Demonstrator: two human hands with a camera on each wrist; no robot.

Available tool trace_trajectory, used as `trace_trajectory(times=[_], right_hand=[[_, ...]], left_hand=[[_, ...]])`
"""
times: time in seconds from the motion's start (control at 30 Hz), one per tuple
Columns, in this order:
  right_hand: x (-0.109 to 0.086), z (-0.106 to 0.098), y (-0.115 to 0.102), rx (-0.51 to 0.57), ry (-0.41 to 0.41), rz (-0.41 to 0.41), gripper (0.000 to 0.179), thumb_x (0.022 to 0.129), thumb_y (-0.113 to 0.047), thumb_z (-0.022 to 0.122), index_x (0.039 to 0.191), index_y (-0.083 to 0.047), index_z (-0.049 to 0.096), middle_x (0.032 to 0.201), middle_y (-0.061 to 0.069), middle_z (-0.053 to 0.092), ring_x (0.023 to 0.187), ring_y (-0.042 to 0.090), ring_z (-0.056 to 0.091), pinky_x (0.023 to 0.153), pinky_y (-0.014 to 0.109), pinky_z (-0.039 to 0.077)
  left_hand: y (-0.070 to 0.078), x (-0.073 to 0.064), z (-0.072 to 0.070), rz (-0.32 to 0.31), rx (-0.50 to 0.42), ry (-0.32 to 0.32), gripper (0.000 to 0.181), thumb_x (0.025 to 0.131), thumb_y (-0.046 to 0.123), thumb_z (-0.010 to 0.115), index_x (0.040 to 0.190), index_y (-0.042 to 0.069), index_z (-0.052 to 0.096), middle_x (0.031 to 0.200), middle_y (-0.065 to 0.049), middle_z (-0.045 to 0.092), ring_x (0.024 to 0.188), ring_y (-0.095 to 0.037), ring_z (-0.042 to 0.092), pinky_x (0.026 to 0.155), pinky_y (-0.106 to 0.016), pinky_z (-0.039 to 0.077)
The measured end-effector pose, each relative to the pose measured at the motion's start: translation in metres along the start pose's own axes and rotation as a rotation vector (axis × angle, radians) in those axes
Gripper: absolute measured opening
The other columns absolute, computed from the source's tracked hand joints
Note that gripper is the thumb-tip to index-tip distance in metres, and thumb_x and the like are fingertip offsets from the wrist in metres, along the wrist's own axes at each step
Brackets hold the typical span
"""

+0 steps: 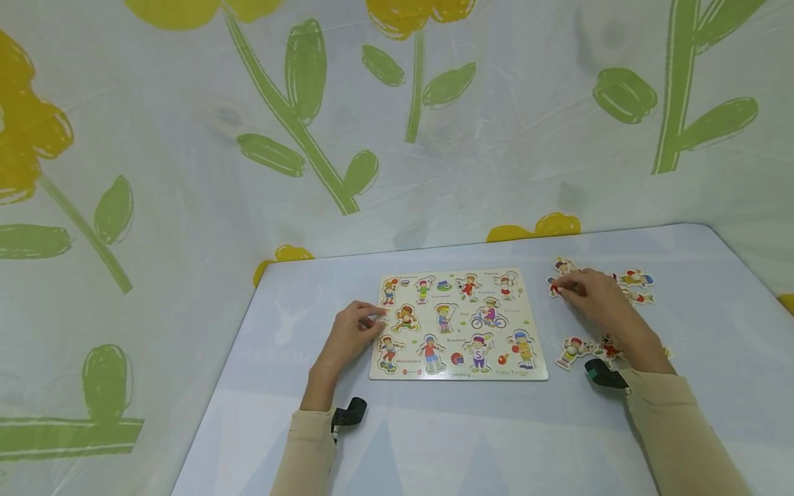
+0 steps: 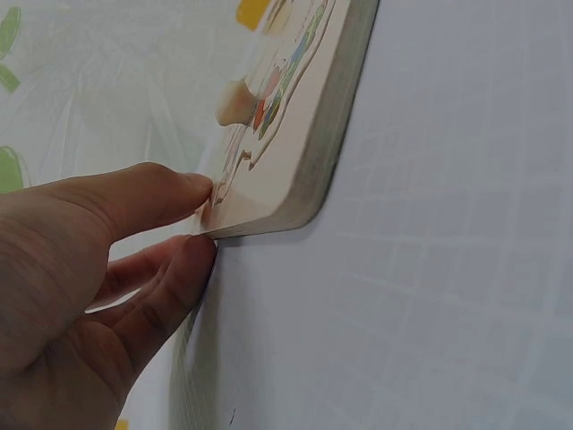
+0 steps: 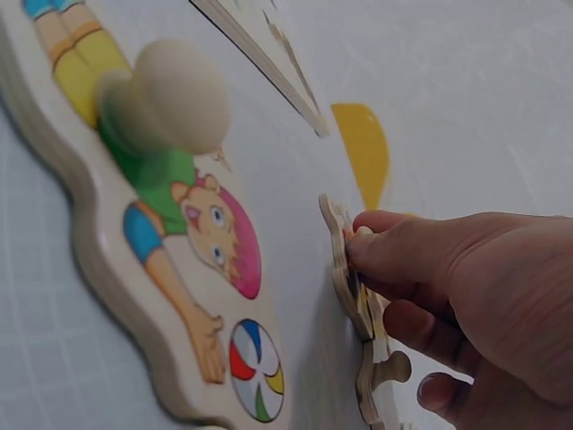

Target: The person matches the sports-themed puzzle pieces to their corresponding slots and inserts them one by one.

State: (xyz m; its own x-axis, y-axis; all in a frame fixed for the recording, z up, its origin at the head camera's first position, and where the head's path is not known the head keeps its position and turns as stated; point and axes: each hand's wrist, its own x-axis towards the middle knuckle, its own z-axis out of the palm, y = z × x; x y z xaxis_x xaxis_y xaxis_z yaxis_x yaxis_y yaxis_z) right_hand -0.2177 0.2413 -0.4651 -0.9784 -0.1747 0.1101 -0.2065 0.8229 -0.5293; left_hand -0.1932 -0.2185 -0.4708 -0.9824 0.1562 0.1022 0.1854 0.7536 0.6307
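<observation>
Pale wood makes up the puzzle board (image 1: 428, 313), which lies flat on a light-coloured desk (image 1: 471, 427) in the head view, its printed sports figures in three rows. At the board's left edge is a person's left hand (image 1: 353, 334). To the board's right, the right hand (image 1: 600, 303) holds a figure piece (image 1: 553, 288) beside other loose pieces (image 1: 635, 277); more lie near the board's lower right corner. Behind the board, a white cloth (image 1: 509, 158) shows yellow flowers and green leaves. From the left wrist, the grip is narrow, thumb and fingers pinching the board's rim near a rounded corner. From the right wrist, that hand's grip is narrow too, pinching the held piece; whether it is lifted cannot be told. Closer to this camera than the board, a knobbed piece (image 3: 170, 206) shows a pink-haired figure with a ball.
</observation>
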Motion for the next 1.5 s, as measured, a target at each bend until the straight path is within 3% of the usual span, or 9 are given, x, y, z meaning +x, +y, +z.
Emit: trace_trajectory(times=[0.17,0.47,0.77,1.5], right_hand=[[-0.002,-0.002,-0.001,-0.002,-0.006,-0.027,0.019,0.091,-0.006,0.066,0.109,-0.003,0.071,0.094,0.014,0.066,0.08,0.023,0.051,0.069,0.031,0.042],[-0.002,-0.003,-0.005,-0.014,-0.021,-0.04,0.02,0.092,-0.008,0.066,0.11,-0.003,0.071,0.095,0.014,0.067,0.082,0.024,0.057,0.072,0.034,0.046],[0.003,-0.002,-0.02,-0.013,-0.057,-0.061,0.02,0.091,-0.008,0.065,0.11,-0.002,0.072,0.097,0.013,0.068,0.084,0.024,0.057,0.073,0.035,0.047],[0.005,0.039,-0.079,-0.028,-0.126,-0.149,0.016,0.092,-0.016,0.068,0.106,-0.012,0.074,0.095,0.004,0.066,0.086,0.021,0.053,0.079,0.038,0.045]], left_hand=[[0.0,-0.001,-0.001,0.015,-0.005,0.009,0.024,0.086,0.013,0.075,0.109,0.011,0.075,0.112,-0.009,0.065,0.084,-0.015,0.061,0.072,-0.027,0.051],[0.0,-0.001,0.0,0.013,-0.008,0.003,0.023,0.086,0.014,0.074,0.109,0.01,0.075,0.112,-0.009,0.065,0.084,-0.014,0.061,0.072,-0.026,0.051],[-0.001,0.0,0.0,-0.005,0.002,-0.008,0.023,0.088,0.015,0.073,0.111,0.011,0.075,0.113,-0.008,0.064,0.085,-0.015,0.061,0.074,-0.027,0.05],[0.001,0.0,-0.002,0.0,0.003,-0.014,0.025,0.088,0.016,0.073,0.112,0.01,0.074,0.113,-0.009,0.064,0.084,-0.015,0.06,0.073,-0.027,0.05]])
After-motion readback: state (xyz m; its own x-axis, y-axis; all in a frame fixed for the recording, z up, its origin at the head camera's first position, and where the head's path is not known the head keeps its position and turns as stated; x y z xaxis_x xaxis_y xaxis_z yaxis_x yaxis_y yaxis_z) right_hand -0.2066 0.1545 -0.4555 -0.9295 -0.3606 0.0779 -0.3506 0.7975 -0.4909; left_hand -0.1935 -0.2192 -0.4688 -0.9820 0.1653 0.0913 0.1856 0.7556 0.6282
